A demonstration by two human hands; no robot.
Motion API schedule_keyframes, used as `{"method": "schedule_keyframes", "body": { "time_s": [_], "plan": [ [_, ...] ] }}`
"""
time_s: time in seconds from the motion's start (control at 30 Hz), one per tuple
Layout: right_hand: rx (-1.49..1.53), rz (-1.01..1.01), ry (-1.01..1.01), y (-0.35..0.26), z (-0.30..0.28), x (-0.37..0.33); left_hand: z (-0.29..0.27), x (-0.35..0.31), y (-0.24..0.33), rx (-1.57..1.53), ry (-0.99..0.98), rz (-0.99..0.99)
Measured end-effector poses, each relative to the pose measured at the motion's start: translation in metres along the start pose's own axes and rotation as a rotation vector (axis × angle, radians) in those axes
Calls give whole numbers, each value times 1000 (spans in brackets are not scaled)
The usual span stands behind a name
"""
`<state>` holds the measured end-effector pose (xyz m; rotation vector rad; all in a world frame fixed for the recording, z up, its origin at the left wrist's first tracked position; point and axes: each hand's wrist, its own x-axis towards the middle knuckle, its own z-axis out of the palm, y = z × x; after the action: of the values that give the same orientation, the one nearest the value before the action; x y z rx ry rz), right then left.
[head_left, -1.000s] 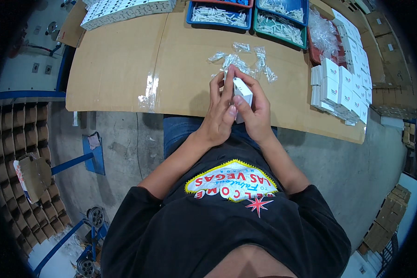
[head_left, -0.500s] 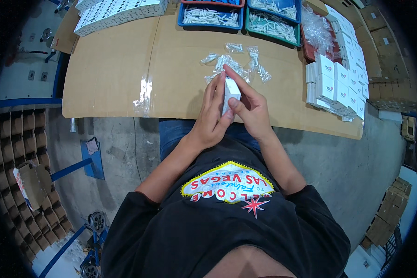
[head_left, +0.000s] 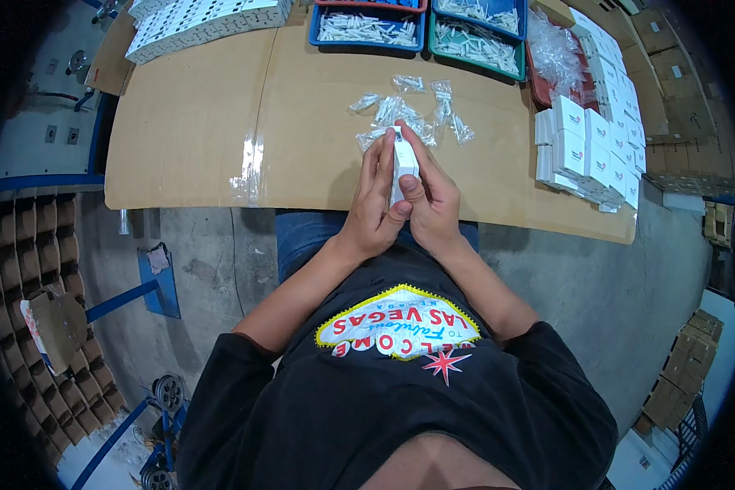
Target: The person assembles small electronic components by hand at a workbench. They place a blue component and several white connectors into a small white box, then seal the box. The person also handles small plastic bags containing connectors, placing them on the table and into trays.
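Observation:
A small white box stands between my palms just over the table's near edge. My left hand presses along its left side, fingers stretched away from me. On the other side my right hand is closed against it, with the thumb lying on the near face. Part of the box is hidden by the fingers. Just beyond my fingertips lie several clear plastic bags holding small white parts.
Trays of white parts, one blue and one green, line the far edge of the cardboard-covered table. Stacked white boxes stand at the right, beside a red tray of clear bags. More white boxes fill the far left.
My right hand has moved in to the left, its fingers straighter and closer to the left hand around the box. The whole view has shifted slightly.

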<state>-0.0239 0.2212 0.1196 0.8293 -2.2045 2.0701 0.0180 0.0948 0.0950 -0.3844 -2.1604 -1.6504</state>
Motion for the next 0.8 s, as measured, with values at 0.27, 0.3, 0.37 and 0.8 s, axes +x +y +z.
{"method": "schedule_keyframes", "body": {
  "time_s": [0.27, 0.3, 0.37, 0.8],
  "plan": [
    [-107, -121, -12, 6, 7, 2, 6, -9, -11, 33, 99, 32],
    [-108, -129, -10, 5, 7, 2, 6, -8, -9, 31, 104, 38],
    [-111, -145, -8, 2, 8, 2, 7, -8, -8, 32, 113, 47],
    [100, -83, -26, 1, 9, 7, 3, -7, -13, 22, 143, 40]
  ]
}}
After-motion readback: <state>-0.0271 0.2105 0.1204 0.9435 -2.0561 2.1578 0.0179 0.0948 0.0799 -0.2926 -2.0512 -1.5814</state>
